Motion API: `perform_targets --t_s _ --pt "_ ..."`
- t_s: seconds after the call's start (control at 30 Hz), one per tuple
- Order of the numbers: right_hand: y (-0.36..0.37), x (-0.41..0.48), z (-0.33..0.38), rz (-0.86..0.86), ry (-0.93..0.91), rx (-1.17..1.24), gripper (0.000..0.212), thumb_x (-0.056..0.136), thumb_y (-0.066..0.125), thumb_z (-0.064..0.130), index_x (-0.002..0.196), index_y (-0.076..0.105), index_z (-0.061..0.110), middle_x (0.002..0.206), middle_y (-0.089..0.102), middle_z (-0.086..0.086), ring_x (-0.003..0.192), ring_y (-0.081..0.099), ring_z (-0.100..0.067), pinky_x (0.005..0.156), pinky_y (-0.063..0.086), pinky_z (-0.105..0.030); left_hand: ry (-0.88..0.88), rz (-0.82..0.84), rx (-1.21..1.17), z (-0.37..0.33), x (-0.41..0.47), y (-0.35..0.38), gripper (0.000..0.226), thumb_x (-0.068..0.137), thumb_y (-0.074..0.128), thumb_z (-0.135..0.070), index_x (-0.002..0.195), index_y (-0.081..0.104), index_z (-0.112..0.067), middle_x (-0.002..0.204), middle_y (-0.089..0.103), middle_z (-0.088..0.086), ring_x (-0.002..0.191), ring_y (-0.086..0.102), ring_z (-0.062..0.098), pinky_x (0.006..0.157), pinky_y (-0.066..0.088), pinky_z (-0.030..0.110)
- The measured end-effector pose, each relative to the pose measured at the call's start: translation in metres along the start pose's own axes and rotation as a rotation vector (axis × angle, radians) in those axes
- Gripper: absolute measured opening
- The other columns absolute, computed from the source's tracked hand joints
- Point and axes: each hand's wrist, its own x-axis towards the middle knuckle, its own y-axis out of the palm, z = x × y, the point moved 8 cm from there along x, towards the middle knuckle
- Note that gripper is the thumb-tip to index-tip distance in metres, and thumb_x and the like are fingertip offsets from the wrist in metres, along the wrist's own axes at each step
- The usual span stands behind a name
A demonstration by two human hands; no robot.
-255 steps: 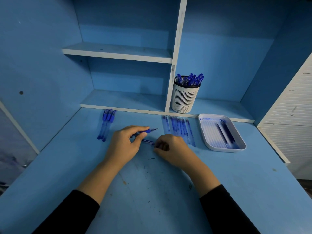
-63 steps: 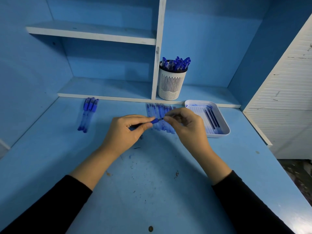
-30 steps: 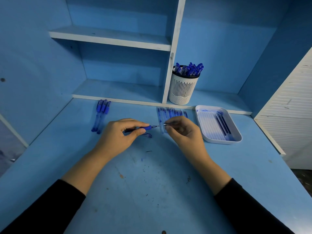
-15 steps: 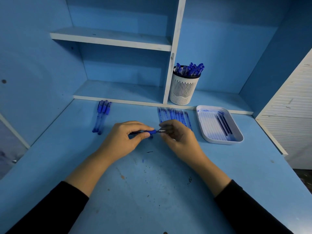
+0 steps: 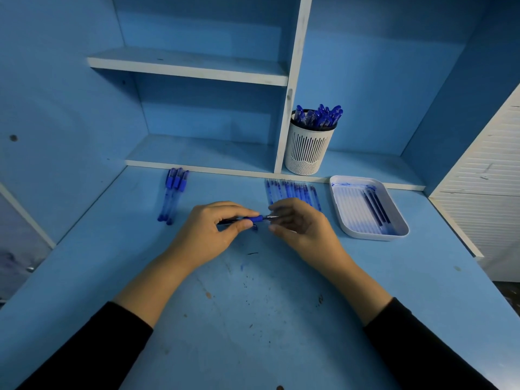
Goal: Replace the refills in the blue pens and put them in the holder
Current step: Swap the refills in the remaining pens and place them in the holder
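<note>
Steadies the blue pen [image 5: 254,219] at frame centre, just above the desk [image 5: 253,319], in the left hand's [image 5: 208,232] curled fingers while pinching its tip with the right hand [image 5: 304,226], likely screwing it home before the holder [image 5: 308,147] at upper centre-right.

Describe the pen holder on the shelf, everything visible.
The pen holder is a round white cup, plastic by its look, with vertical slots around the wall, small holes near the base and a dark inner rim. It stands upright on the lower shelf, just right of the white divider; contact there is unclear. Capped blue pens stand packed inside.
</note>
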Motion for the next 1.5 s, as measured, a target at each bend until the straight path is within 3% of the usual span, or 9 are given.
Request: perform_targets --t_s 0.17,0.27,0.43,0.57,0.7,0.83,1.1,1.33,1.5 --pt "-0.003 0.000 0.000 -0.036 -0.011 -0.116 0.005 0.087 0.069 0.014 0.092 0.068 0.013 0.082 0.069 0.000 0.079 0.064 -0.016 0.075 0.051 -0.023 -0.001 0.011 -0.012 -0.001 -0.001 0.002 0.021 0.085 0.074 -0.009 0.101 0.077 -0.021 0.096 0.073 -0.013 0.093 0.068 0.007 0.086 0.053 0.023" --pt "-0.002 0.000 0.000 -0.019 0.012 -0.020 0.016 0.086 0.069 0.006 0.100 0.066 0.012 0.090 0.069 -0.004 0.085 0.065 -0.013 0.080 0.051 -0.020 -0.001 0.009 -0.006 -0.001 0.000 0.001 0.020 0.085 0.074 -0.010 0.102 0.077 -0.021 0.096 0.073 -0.011 0.093 0.069 0.009 0.085 0.054 0.025" --pt "0.001 0.000 -0.003 0.007 0.008 -0.060 0.006 0.089 0.066 0.011 0.093 0.065 0.015 0.086 0.070 -0.007 0.085 0.068 -0.023 0.086 0.055 -0.041 0.013 0.014 -0.010 -0.003 -0.001 0.001 0.022 0.085 0.074 -0.009 0.102 0.077 -0.022 0.097 0.072 -0.015 0.093 0.068 0.005 0.085 0.052 0.018" --pt "0.000 -0.001 -0.002 0.004 0.003 -0.035 0.014 0.087 0.068 0.008 0.100 0.064 0.011 0.090 0.069 -0.007 0.087 0.067 -0.018 0.084 0.053 -0.027 0.013 0.005 0.006 -0.002 0.000 0.001 0.020 0.085 0.074 -0.010 0.101 0.077 -0.022 0.096 0.073 -0.014 0.093 0.069 0.008 0.085 0.053 0.022" --pt "-0.001 0.000 -0.002 -0.001 -0.008 -0.105 0.007 0.088 0.068 0.013 0.094 0.066 0.011 0.084 0.069 -0.003 0.082 0.066 -0.017 0.081 0.055 -0.030 0.012 0.016 0.004 -0.004 -0.001 0.001 0.020 0.085 0.074 -0.008 0.101 0.077 -0.020 0.096 0.073 -0.013 0.093 0.068 0.005 0.086 0.052 0.020" --pt "-0.001 0.000 0.000 0.002 -0.015 -0.024 0.014 0.085 0.068 0.002 0.097 0.064 0.009 0.088 0.067 -0.006 0.084 0.065 -0.015 0.079 0.051 -0.020 0.018 0.010 0.003 -0.005 0.000 0.001 0.021 0.085 0.074 -0.008 0.101 0.077 -0.021 0.095 0.073 -0.014 0.092 0.068 0.006 0.085 0.052 0.019" --pt "0.000 0.000 0.004 -0.004 -0.058 -0.048 0.016 0.083 0.071 0.002 0.095 0.064 0.008 0.090 0.067 -0.002 0.084 0.065 -0.015 0.083 0.053 -0.024 0.038 -0.002 0.013 -0.007 0.000 0.000 0.020 0.084 0.075 -0.009 0.100 0.077 -0.020 0.096 0.073 -0.014 0.092 0.068 0.005 0.085 0.051 0.018" --pt "0.000 0.003 0.004 -0.068 -0.031 -0.157 0.006 0.085 0.070 0.008 0.090 0.068 0.008 0.080 0.067 0.004 0.074 0.061 -0.005 0.072 0.046 -0.012 0.068 -0.016 0.027 -0.009 -0.001 0.000 0.020 0.084 0.075 -0.009 0.101 0.078 -0.018 0.096 0.072 -0.015 0.091 0.068 0.002 0.085 0.051 0.016" --pt "0.001 0.005 -0.006 -0.100 0.099 -0.013 0.022 0.079 0.077 0.019 0.096 0.065 0.010 0.086 0.069 -0.002 0.080 0.064 -0.012 0.074 0.052 -0.017 -0.012 -0.137 -0.098 -0.004 0.005 -0.020 0.021 0.082 0.073 -0.014 0.099 0.074 -0.027 0.096 0.072 -0.015 0.087 0.068 0.005 0.081 0.050 0.013"
